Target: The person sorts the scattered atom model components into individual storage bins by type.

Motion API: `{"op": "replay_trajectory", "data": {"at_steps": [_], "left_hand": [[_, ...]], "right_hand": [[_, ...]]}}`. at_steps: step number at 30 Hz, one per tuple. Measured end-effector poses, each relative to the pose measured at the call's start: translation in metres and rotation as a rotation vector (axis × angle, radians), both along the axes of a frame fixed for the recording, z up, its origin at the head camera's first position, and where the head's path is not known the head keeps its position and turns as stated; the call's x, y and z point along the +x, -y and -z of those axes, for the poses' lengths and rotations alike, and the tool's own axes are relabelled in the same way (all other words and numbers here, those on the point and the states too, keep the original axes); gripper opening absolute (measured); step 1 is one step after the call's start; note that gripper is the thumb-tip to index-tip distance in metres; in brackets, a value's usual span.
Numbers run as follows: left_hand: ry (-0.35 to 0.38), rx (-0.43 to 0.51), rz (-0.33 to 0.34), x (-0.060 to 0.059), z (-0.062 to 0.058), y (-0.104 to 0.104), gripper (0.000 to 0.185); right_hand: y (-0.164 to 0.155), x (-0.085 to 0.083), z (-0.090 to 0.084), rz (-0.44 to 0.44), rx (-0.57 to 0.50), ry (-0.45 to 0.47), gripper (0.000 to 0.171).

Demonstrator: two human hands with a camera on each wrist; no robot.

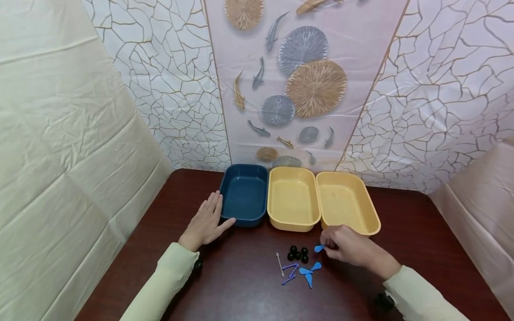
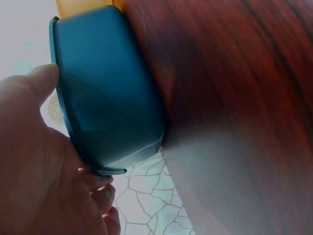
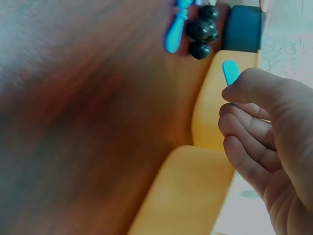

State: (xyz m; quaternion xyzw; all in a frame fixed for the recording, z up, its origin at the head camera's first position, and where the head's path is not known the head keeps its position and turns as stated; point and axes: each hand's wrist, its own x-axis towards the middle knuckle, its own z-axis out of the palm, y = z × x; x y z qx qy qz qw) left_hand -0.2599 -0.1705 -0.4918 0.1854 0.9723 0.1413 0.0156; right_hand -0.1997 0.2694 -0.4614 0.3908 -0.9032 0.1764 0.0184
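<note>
My left hand (image 1: pixel 206 220) lies flat on the dark wooden table, fingers straight, touching the left and front side of the blue tray (image 1: pixel 244 196); the same hand (image 2: pixel 44 161) shows against that tray (image 2: pixel 107 98) in the left wrist view. My right hand (image 1: pixel 341 245) pinches a small blue propeller piece (image 1: pixel 319 248) just in front of the right yellow tray (image 1: pixel 348 203). Its blade (image 3: pixel 230 72) sticks out above the curled fingers (image 3: pixel 244 127). A cluster of small black balls (image 1: pixel 298 254) lies left of that hand.
A second yellow tray (image 1: pixel 292 198) stands in the middle of the row. On the table lie another blue propeller (image 1: pixel 309 270), purple pins (image 1: pixel 290 269) and a white stick (image 1: pixel 279 263). Patterned walls close in behind and at both sides.
</note>
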Motion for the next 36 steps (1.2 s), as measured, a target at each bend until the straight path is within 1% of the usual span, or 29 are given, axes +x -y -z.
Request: {"op": "replay_trajectory", "data": {"at_steps": [4, 7, 14, 21, 26, 32, 36], "left_hand": [[0.004, -0.002, 0.002, 0.000, 0.000, 0.000, 0.096], [0.003, -0.001, 0.003, 0.000, 0.000, 0.000, 0.096], [0.009, 0.007, 0.009, 0.000, -0.001, -0.001, 0.096], [0.011, 0.010, 0.007, 0.001, 0.000, -0.001, 0.096], [0.008, 0.012, 0.010, 0.001, 0.000, -0.001, 0.095], [0.004, 0.005, 0.006, 0.001, 0.000, -0.001, 0.095], [0.004, 0.006, 0.003, 0.001, -0.001, -0.001, 0.095]], "right_hand": [[0.001, -0.004, -0.011, -0.022, -0.005, -0.058, 0.031], [0.001, -0.008, -0.020, -0.028, 0.004, -0.094, 0.029], [0.007, -0.022, -0.040, -0.016, 0.035, -0.084, 0.024], [0.023, -0.041, -0.055, -0.010, 0.050, -0.093, 0.020], [0.036, -0.058, -0.063, -0.023, 0.050, -0.112, 0.017], [0.055, -0.073, -0.070, 0.000, 0.050, -0.081, 0.014], [0.070, -0.084, -0.074, -0.002, 0.045, -0.069, 0.012]]}}
